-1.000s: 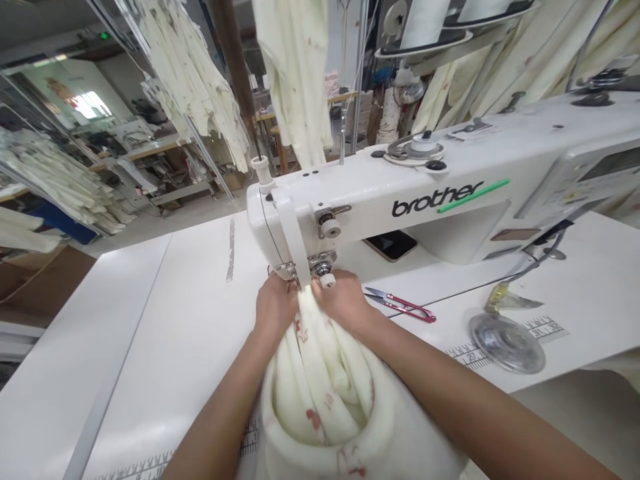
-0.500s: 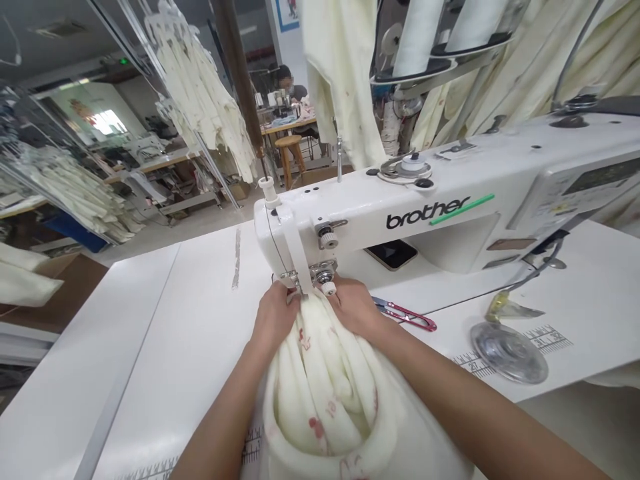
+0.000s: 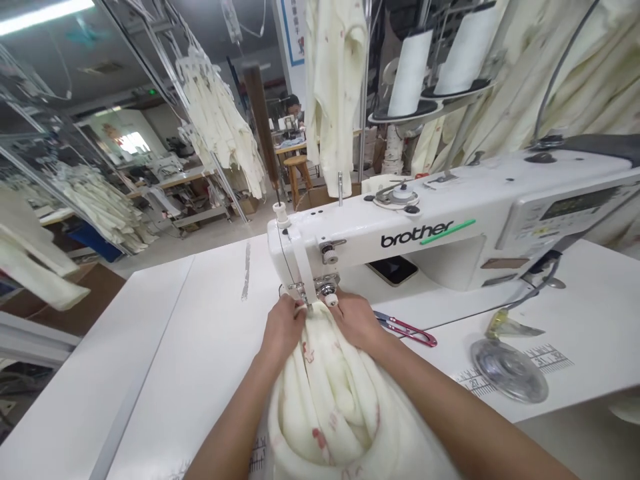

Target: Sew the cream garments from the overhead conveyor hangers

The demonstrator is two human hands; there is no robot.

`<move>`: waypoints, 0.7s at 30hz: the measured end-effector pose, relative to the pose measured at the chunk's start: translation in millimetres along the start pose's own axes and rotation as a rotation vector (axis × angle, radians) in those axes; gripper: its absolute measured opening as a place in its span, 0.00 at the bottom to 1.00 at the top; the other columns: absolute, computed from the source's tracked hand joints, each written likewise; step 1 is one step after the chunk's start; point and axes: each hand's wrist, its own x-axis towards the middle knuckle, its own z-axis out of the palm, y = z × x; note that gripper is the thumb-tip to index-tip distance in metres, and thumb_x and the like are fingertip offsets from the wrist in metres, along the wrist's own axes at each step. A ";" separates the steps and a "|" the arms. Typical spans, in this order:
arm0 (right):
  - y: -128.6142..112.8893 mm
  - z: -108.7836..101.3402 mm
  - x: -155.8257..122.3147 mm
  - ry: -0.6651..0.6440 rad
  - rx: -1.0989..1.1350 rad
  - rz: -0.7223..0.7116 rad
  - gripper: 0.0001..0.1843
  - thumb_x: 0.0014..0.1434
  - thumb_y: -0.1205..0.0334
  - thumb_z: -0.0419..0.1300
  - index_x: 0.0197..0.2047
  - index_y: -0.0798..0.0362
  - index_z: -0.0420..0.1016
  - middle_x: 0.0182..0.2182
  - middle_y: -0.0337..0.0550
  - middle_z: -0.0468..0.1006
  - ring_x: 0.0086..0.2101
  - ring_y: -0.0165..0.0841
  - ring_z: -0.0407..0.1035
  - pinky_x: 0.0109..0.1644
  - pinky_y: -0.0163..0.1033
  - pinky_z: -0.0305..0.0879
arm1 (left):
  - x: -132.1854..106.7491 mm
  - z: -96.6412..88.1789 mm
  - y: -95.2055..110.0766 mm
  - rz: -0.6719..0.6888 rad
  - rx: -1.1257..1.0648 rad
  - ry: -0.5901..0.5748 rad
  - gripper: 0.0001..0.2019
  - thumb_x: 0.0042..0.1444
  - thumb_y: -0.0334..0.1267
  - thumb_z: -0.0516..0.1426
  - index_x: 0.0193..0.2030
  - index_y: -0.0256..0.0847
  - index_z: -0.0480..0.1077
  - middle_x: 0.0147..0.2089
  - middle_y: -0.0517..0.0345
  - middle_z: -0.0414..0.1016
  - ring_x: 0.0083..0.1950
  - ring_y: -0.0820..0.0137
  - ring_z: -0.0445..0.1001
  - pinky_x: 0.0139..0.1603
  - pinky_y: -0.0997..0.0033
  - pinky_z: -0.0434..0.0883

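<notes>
Holding cloth at the needle end of a sewing machine, two bare hands work on a white table. The left hand has its fingers bent in and pinched on the cloth's left edge, just beside the needle area. The right hand lies against the opposite side; its fingertips pass behind the machine's head, so their grip cannot be told. The cloth, pale with red motifs, runs in folds from below the head toward the wearer, its near part forming a rounded loop. Progress: judged from its position, the cloth is set in place and the work on it is under way; the bulk lies on the near side of the needle. No finished seam can be made out, and how much stitching is left cannot be told. Snips lie to the right, apart from the fingers.
</notes>
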 end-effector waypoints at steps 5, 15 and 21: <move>17.8 -41.0 -16.8 -0.069 0.029 -0.039 0.09 0.61 0.58 0.52 0.39 0.53 0.70 0.35 0.42 0.75 0.36 0.33 0.69 0.33 0.31 0.56 | 0.6 -6.9 0.5 0.052 -0.015 -0.047 0.07 0.54 0.34 0.50 0.36 0.38 0.67 0.40 0.52 0.73 0.42 0.66 0.71 0.40 0.71 0.64; 73.8 -51.2 -57.5 -0.070 -0.003 0.115 0.09 0.55 0.63 0.52 0.26 0.50 0.55 0.26 0.40 0.70 0.29 0.36 0.66 0.30 0.36 0.54 | -30.4 -23.7 -1.6 0.067 -0.177 0.034 0.04 0.53 0.38 0.51 0.33 0.41 0.63 0.35 0.59 0.70 0.38 0.69 0.68 0.40 0.72 0.64; -7.7 -63.3 -89.5 0.078 0.522 -0.029 0.10 0.63 0.52 0.41 0.32 0.48 0.51 0.19 0.33 0.63 0.21 0.33 0.59 0.27 0.35 0.53 | -111.1 -51.1 25.4 0.016 -0.697 0.159 0.05 0.54 0.40 0.50 0.35 0.42 0.60 0.32 0.63 0.67 0.31 0.75 0.65 0.30 0.80 0.64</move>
